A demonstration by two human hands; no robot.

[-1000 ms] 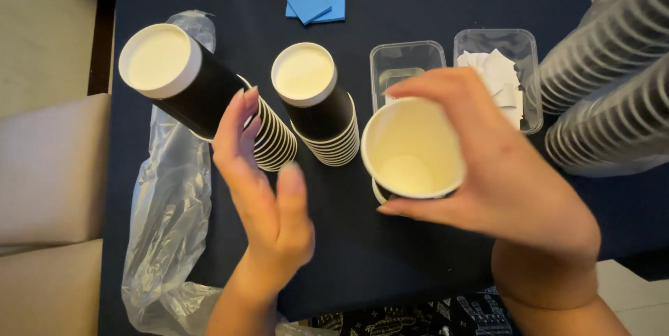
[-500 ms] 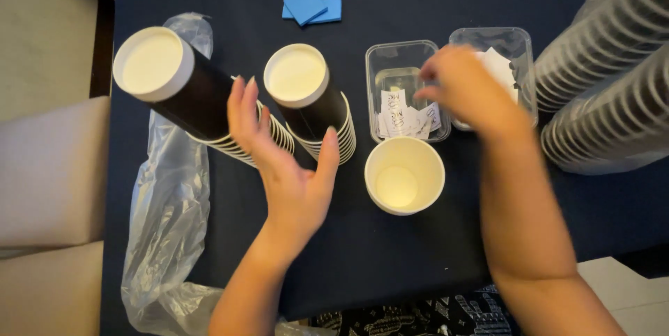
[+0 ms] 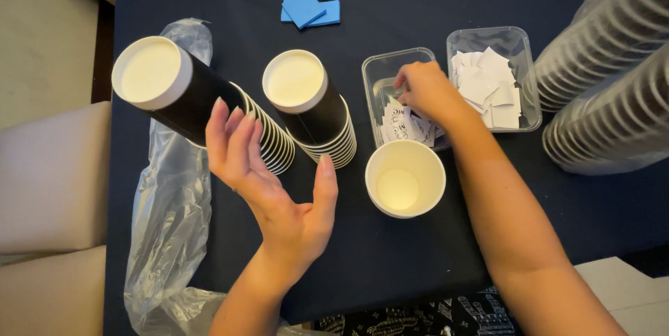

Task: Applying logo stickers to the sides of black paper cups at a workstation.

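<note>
One single paper cup (image 3: 405, 178) stands upright and open on the dark table (image 3: 432, 1), just in front of a clear tray (image 3: 382, 74) of printed paper slips (image 3: 404, 125). Into that tray reaches the right hand (image 3: 426, 90), fingers curled over the slips; whether it grips one cannot be told. Spread open and holding nothing, the left hand (image 3: 275, 182) hovers beside two tilted cup stacks (image 3: 306, 102). A second tray (image 3: 519, 47) holds white slips.

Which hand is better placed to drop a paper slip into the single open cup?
Right hand: it's already in the tray of slips, beside the cup. Left hand hovers empty by the stacks.
</note>
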